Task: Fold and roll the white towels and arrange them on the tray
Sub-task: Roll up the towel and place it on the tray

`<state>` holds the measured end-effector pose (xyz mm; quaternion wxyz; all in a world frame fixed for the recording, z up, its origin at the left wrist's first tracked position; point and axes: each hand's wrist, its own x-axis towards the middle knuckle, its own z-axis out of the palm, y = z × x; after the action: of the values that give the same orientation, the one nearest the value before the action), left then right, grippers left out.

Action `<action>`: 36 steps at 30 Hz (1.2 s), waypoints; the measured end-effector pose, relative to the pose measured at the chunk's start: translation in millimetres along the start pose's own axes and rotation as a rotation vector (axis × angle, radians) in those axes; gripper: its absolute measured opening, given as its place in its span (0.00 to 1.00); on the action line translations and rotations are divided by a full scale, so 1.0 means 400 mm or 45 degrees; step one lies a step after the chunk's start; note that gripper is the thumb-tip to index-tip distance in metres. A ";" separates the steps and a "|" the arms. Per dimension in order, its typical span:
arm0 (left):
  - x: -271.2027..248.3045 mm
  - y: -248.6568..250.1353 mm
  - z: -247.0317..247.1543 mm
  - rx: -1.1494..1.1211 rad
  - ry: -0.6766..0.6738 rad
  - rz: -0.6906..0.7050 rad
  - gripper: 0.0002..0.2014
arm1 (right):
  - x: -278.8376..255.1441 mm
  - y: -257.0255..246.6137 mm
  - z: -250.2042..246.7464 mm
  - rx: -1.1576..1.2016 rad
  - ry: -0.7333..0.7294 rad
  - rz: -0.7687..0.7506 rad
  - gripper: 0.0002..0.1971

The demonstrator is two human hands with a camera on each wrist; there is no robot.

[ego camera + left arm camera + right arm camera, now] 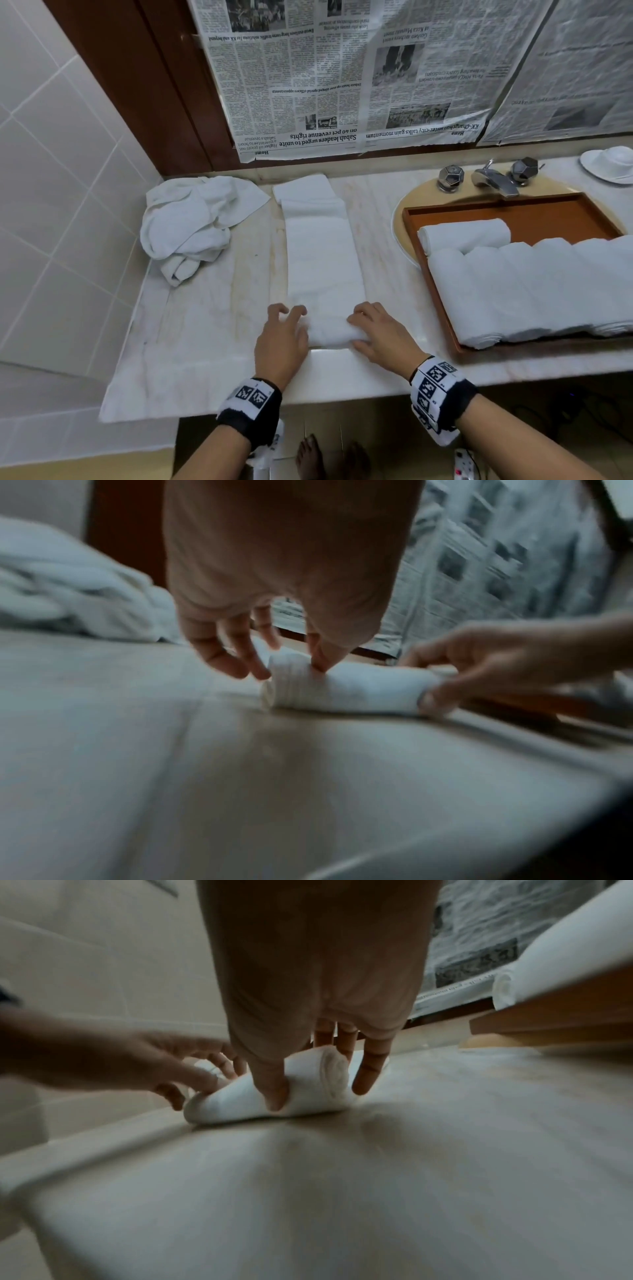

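Note:
A long folded white towel [322, 253] lies lengthwise on the marble counter, its near end wound into a small roll [330, 334]. My left hand [291, 318] grips the roll's left end, thumb on top and fingers beyond it [240, 666]. At the other end, my right hand [368, 325] holds the roll [308, 1085] between thumb and fingers. A brown wooden tray [548, 212] to the right carries one rolled towel [466, 234] behind a row of several rolled towels [531, 287]. A crumpled heap of white towels [191, 222] sits at the back left.
The tray rests over a sink [400, 219], with a chrome faucet [493, 178] and two knobs behind it. A white dish [609, 164] sits far right. Newspaper [342, 75] covers the wall behind; tiled wall bounds the left. The counter's front edge [308, 387] is just below my wrists.

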<state>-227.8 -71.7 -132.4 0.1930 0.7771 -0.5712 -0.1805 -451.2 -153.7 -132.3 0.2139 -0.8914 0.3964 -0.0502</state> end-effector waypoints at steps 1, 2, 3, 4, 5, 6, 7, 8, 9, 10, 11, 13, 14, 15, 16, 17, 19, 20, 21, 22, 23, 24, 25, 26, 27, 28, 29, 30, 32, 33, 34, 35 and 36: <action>-0.002 -0.009 0.008 0.082 0.024 0.135 0.13 | 0.007 0.002 0.001 0.078 0.009 0.010 0.21; -0.004 -0.017 0.013 0.141 0.034 0.236 0.13 | 0.014 0.005 0.000 0.165 -0.004 0.043 0.19; -0.005 -0.024 0.013 0.156 0.021 0.281 0.13 | 0.024 0.006 -0.004 0.242 -0.021 0.088 0.17; -0.006 -0.030 0.009 0.150 0.005 0.297 0.16 | 0.034 0.009 -0.008 0.297 -0.050 0.139 0.17; -0.007 -0.041 0.009 0.142 -0.015 0.316 0.20 | 0.041 0.009 -0.015 0.322 -0.093 0.184 0.18; -0.008 -0.050 0.008 0.148 -0.038 0.343 0.23 | 0.048 0.009 -0.020 0.319 -0.139 0.213 0.20; -0.006 -0.060 0.008 0.161 -0.060 0.386 0.25 | 0.055 0.011 -0.024 0.307 -0.175 0.228 0.22; -0.003 -0.068 0.006 0.160 -0.081 0.423 0.26 | 0.059 0.013 -0.026 0.309 -0.192 0.249 0.22; 0.006 -0.073 0.003 0.126 -0.123 0.422 0.26 | 0.059 0.014 -0.026 0.338 -0.186 0.271 0.20; 0.019 -0.074 -0.001 0.068 -0.181 0.385 0.27 | 0.054 0.015 -0.023 0.386 -0.145 0.274 0.20; 0.036 -0.076 -0.003 -0.009 -0.250 0.329 0.28 | 0.050 0.014 -0.017 0.428 -0.066 0.258 0.22; 0.062 -0.072 -0.010 -0.146 -0.360 0.225 0.31 | 0.042 0.005 -0.002 0.309 0.093 0.178 0.21; 0.071 -0.069 -0.010 -0.178 -0.387 0.191 0.30 | 0.038 -0.003 0.004 0.177 0.140 0.124 0.19; 0.079 -0.068 -0.009 -0.197 -0.402 0.164 0.28 | 0.035 -0.010 0.009 0.073 0.166 0.081 0.19; 0.083 -0.068 -0.007 -0.207 -0.406 0.142 0.25 | 0.032 -0.011 0.016 0.031 0.174 0.055 0.21; 0.085 -0.069 -0.004 -0.217 -0.397 0.127 0.22 | 0.030 -0.008 0.020 0.019 0.160 0.034 0.23; 0.085 -0.080 0.000 -0.275 -0.365 0.112 0.21 | 0.026 0.001 0.028 -0.039 0.134 -0.015 0.29; 0.086 -0.082 0.000 -0.309 -0.341 0.115 0.22 | 0.028 0.004 0.031 -0.073 0.136 -0.047 0.29; 0.086 -0.083 0.004 -0.330 -0.314 0.125 0.22 | 0.036 0.005 0.031 -0.074 0.147 -0.067 0.27; 0.086 -0.081 0.006 -0.329 -0.279 0.138 0.22 | 0.048 0.009 0.024 -0.023 0.139 -0.060 0.24; 0.085 -0.077 0.007 -0.299 -0.245 0.152 0.21 | 0.064 0.011 0.012 0.059 0.110 -0.033 0.22; 0.083 -0.071 0.007 -0.238 -0.207 0.182 0.21 | 0.081 0.013 -0.003 0.163 0.041 0.006 0.20; 0.079 -0.065 0.004 -0.160 -0.173 0.233 0.22 | 0.097 0.014 -0.019 0.239 -0.041 0.039 0.18; 0.077 -0.063 0.002 -0.087 -0.156 0.283 0.22 | 0.108 0.015 -0.033 0.278 -0.101 0.069 0.17; 0.076 -0.066 0.000 -0.038 -0.146 0.324 0.22 | 0.113 0.018 -0.044 0.313 -0.125 0.104 0.16; 0.077 -0.073 -0.001 0.002 -0.152 0.348 0.23 | 0.113 0.021 -0.050 0.371 -0.122 0.139 0.17; 0.079 -0.080 -0.002 0.042 -0.165 0.367 0.25 | 0.109 0.024 -0.053 0.442 -0.114 0.173 0.18; 0.083 -0.084 -0.006 0.079 -0.194 0.378 0.27 | 0.103 0.026 -0.053 0.502 -0.117 0.206 0.19; 0.089 -0.081 -0.012 0.103 -0.257 0.363 0.29 | 0.094 0.022 -0.047 0.422 -0.156 0.222 0.20; 0.093 -0.076 -0.015 0.090 -0.278 0.348 0.30 | 0.090 0.018 -0.040 0.251 -0.144 0.178 0.20; 0.099 -0.074 -0.013 0.068 -0.295 0.329 0.31 | 0.085 0.012 -0.033 0.058 -0.083 0.115 0.20; 0.109 -0.071 -0.012 0.036 -0.310 0.304 0.32 | 0.082 0.006 -0.025 -0.106 0.017 0.039 0.21; 0.120 -0.065 -0.013 -0.011 -0.326 0.268 0.33 | 0.078 -0.002 -0.020 -0.210 0.073 -0.013 0.22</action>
<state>-190.4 -110.2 -144.0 0.1399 0.6828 -0.6686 -0.2592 -431.5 -178.5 -127.0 0.1281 -0.9062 0.4006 -0.0442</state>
